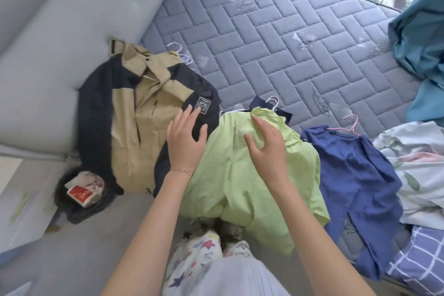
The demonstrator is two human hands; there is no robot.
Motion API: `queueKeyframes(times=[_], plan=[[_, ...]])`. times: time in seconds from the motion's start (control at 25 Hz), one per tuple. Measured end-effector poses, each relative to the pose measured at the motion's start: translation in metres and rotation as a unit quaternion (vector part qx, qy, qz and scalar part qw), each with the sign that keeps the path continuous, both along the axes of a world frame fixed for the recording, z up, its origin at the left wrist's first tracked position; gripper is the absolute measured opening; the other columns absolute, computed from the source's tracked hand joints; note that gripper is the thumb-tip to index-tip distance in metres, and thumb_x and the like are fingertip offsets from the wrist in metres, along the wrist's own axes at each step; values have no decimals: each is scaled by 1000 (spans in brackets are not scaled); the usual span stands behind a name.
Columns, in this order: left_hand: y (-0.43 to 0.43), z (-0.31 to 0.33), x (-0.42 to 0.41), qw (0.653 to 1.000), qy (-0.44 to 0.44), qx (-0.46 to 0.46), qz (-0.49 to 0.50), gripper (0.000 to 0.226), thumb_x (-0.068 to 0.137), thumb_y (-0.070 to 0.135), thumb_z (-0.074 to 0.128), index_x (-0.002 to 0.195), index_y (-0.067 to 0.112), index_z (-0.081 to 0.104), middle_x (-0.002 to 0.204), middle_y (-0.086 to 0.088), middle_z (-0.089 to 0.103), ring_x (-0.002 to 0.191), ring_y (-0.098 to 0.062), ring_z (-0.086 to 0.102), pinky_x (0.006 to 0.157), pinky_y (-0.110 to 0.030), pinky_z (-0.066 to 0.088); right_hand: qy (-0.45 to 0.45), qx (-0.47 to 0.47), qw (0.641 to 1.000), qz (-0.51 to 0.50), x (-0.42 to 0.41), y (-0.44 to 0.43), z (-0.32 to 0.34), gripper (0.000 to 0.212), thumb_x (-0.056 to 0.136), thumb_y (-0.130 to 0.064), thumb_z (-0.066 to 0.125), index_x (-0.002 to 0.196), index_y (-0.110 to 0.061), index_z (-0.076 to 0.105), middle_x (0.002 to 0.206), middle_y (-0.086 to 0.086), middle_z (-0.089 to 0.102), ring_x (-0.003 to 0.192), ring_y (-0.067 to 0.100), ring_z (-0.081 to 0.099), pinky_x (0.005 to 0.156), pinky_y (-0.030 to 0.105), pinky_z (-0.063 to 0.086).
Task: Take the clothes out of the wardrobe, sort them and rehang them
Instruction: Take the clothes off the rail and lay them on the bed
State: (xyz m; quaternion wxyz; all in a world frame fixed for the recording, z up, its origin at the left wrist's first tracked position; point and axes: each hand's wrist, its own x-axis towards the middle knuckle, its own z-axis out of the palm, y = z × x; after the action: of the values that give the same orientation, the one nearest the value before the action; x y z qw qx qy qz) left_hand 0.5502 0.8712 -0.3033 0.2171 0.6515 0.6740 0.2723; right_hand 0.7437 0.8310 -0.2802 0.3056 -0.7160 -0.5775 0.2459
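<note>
A tan and black jacket (134,118) lies on the bare quilted mattress (276,38) at the left. Beside it lies a light green garment (240,182), with a dark navy piece and a white hanger (274,102) peeking out behind it. To the right a blue garment (355,175) lies on a pink hanger (350,125). My left hand (186,139) hovers with spread fingers over the jacket's black sleeve. My right hand (266,144) rests on the green garment with relaxed fingers, holding nothing.
A grey padded headboard (60,31) runs along the left. A small bin with a red packet (81,193) sits below it. Floral bedding (418,166) and a checked pillow (422,262) lie at the right, with a teal curtain (420,38) above. White hangers (182,54) lie behind the jacket.
</note>
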Motion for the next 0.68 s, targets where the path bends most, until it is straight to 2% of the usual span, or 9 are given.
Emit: queueKeyframes(times=[0.12, 0.28, 0.36, 0.48, 0.68], plan=[[-12, 15, -47, 1000, 17, 18, -8, 50, 92, 44, 41, 135, 24, 55, 147, 0, 47, 141, -22, 34, 115, -43, 26, -26, 1, 999, 48, -36, -4, 16, 48, 90, -25, 64, 137, -20, 53, 137, -2, 56, 130, 17, 45, 110, 40, 35], [-10, 18, -121, 1000, 13, 10, -15, 50, 93, 41, 44, 140, 24, 50, 150, 1, 43, 143, -21, 31, 116, -43, 25, -47, -6, 997, 67, -91, -4, 19, 48, 91, -26, 64, 137, -21, 53, 138, 0, 55, 131, 20, 45, 110, 42, 35], [-1, 18, -161, 1000, 12, 5, -27, 50, 93, 39, 45, 140, 23, 49, 150, 0, 42, 143, -21, 32, 116, -41, 25, -56, -10, 997, 58, -125, 0, 17, 48, 91, -26, 64, 137, -20, 53, 137, 0, 55, 130, 20, 46, 110, 40, 35], [19, 17, -221, 998, 7, 2, -64, 47, 94, 35, 50, 139, 22, 50, 148, -2, 46, 141, -21, 35, 114, -45, 29, -69, -15, 997, 21, -179, 8, 15, 48, 90, -24, 65, 137, -20, 54, 136, 2, 56, 129, 21, 46, 109, 38, 34], [63, 19, -290, 994, 0, -16, -106, 49, 94, 36, 49, 141, 19, 49, 149, -2, 44, 141, -21, 33, 115, -47, 29, -45, -20, 998, -46, -250, 28, 18, 48, 91, -22, 65, 137, -18, 53, 136, 1, 56, 128, 20, 47, 109, 41, 36]])
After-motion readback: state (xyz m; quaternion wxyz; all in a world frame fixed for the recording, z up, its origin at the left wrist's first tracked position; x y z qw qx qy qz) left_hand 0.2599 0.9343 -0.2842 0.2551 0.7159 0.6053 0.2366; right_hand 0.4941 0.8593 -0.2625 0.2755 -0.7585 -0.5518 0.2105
